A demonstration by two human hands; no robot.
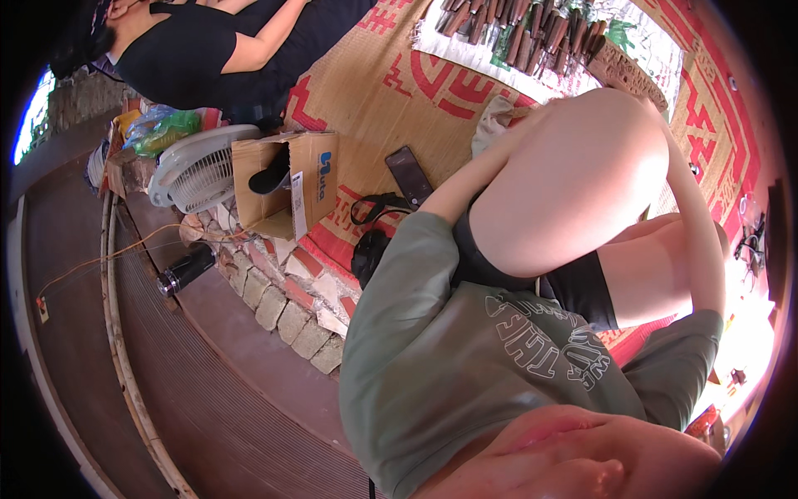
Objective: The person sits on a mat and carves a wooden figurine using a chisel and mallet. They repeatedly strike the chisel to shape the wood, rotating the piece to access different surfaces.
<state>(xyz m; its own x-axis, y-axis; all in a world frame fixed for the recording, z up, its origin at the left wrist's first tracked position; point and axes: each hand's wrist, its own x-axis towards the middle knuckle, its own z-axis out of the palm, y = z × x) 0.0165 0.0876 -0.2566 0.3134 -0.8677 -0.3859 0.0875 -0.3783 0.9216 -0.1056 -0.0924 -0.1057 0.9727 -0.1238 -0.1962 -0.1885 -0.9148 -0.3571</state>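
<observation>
Lengthwise, the brown block [627, 73] runs diagonally, far-left to near-right.

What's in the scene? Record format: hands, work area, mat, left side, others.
hands: left hand and right hand both hidden behind the raised knee; grip can't be told
work area: brown sticks in a pile on a white sheet; brown block beside them, near the knee
mat: red-patterned; phone lying on it
left side: open cardboard box, white fan beside it
others: person in black, upper left
</observation>
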